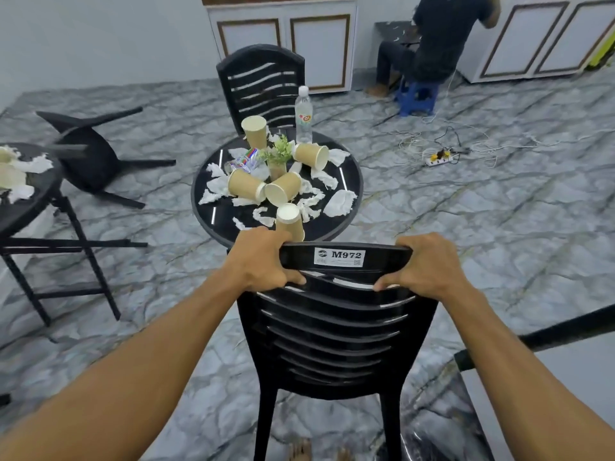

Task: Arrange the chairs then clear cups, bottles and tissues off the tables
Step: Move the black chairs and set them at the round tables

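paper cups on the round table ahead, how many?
5 cups: one upright at the back, one on its side at right, two on their sides mid-table, one standing at the near edge. None obviously hidden.

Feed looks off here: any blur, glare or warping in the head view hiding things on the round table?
Head view: wide-angle warping bends the cabinets near the edges; the tipped chair is blurred; light streaks glare on the round table, yet cups, bottle and tissues read clearly; left hand and right hand on the near chair are sharp.
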`<action>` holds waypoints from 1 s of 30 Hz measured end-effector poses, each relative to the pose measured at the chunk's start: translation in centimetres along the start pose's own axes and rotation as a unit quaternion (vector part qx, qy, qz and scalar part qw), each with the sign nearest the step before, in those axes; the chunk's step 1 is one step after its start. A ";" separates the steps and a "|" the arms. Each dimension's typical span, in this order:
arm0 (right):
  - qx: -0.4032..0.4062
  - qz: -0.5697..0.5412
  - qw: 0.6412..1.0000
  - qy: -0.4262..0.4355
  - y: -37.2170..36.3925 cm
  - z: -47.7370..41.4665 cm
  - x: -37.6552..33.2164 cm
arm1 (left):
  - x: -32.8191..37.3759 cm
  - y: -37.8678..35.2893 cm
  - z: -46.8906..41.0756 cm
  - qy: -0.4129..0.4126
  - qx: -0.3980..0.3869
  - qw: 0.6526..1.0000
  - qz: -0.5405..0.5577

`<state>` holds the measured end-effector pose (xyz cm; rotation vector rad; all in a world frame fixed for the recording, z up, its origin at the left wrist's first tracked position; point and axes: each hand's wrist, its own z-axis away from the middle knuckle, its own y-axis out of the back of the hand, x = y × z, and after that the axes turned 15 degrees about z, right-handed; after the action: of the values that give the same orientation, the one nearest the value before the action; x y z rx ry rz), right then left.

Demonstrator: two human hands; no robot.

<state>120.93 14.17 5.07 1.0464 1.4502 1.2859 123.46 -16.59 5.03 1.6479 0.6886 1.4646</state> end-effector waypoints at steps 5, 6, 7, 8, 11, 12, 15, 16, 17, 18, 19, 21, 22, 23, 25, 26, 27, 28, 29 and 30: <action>0.037 -0.032 0.998 0.037 0.7 -0.7 -2.8 | -1.9 2.8 1.2 0.003 0.056 0.998 0.025; 0.038 -0.034 0.998 0.040 1.0 -1.0 -3.3 | -2.2 3.2 1.2 -0.002 0.067 0.998 0.017; 0.039 -0.035 0.998 0.040 1.2 -1.3 -3.6 | -2.4 3.6 1.2 -0.007 0.075 0.997 0.011; 0.039 -0.036 0.998 0.038 1.4 -1.7 -3.9 | -2.6 3.8 1.3 -0.008 0.080 0.997 0.007; 0.028 -0.042 0.998 0.048 1.4 -2.5 -4.9 | -3.7 4.1 1.7 -0.006 0.084 0.996 -0.007; 0.026 -0.048 0.997 0.058 1.3 -2.8 -5.4 | -4.3 4.2 1.9 0.002 0.084 0.996 -0.011; 0.014 -0.050 0.996 0.074 1.3 -4.1 -6.7 | -5.7 4.5 2.2 0.027 0.103 0.994 -0.017; 0.009 -0.047 0.996 0.077 1.4 -4.7 -7.0 | -5.9 4.7 2.2 0.030 0.112 0.993 -0.019; 0.006 -0.045 0.996 0.080 1.6 -5.3 -7.2 | -6.0 4.9 2.2 0.030 0.122 0.992 -0.022; 0.009 -0.045 0.995 0.085 1.7 -6.0 -7.3 | -6.1 5.2 2.2 0.029 0.129 0.991 -0.023; 0.012 -0.048 0.995 0.092 1.7 -6.6 -7.5 | -6.3 5.4 2.1 0.026 0.136 0.990 -0.021; 0.016 -0.060 0.992 0.107 1.6 -7.7 -8.0 | -6.7 5.8 2.0 0.017 0.149 0.989 -0.015; 0.015 -0.062 0.992 0.113 1.6 -8.0 -8.2 | -6.9 5.8 2.1 0.011 0.156 0.988 -0.014; 0.015 -0.063 0.991 0.118 1.5 -8.2 -8.3 | -7.1 5.8 2.1 0.004 0.163 0.987 -0.014; 0.021 -0.067 0.990 0.119 0.9 -8.3 -8.5 | -7.6 5.2 2.4 -0.005 0.181 0.983 -0.014; 0.023 -0.072 0.990 0.115 0.4 -8.1 -8.6 | -8.0 4.7 2.7 -0.004 0.191 0.981 -0.015; 0.021 -0.078 0.990 0.112 -0.3 -7.8 -8.7 | -8.5 4.2 3.1 0.001 0.197 0.980 -0.015; 0.018 -0.084 0.990 0.110 -1.2 -7.4 -8.7 | -8.8 3.5 3.5 0.005 0.195 0.981 -0.014; 0.015 -0.090 0.990 0.108 -2.3 -6.8 -8.5 | -9.0 2.6 4.1 0.000 0.189 0.982 -0.008; 0.016 -0.095 0.990 0.104 -3.3 -6.1 -8.2 | -8.8 1.7 4.6 -0.009 0.182 0.983 -0.001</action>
<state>116.83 4.56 2.80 0.7893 1.6896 1.2658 126.17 -25.72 1.67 1.9298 0.9945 1.3771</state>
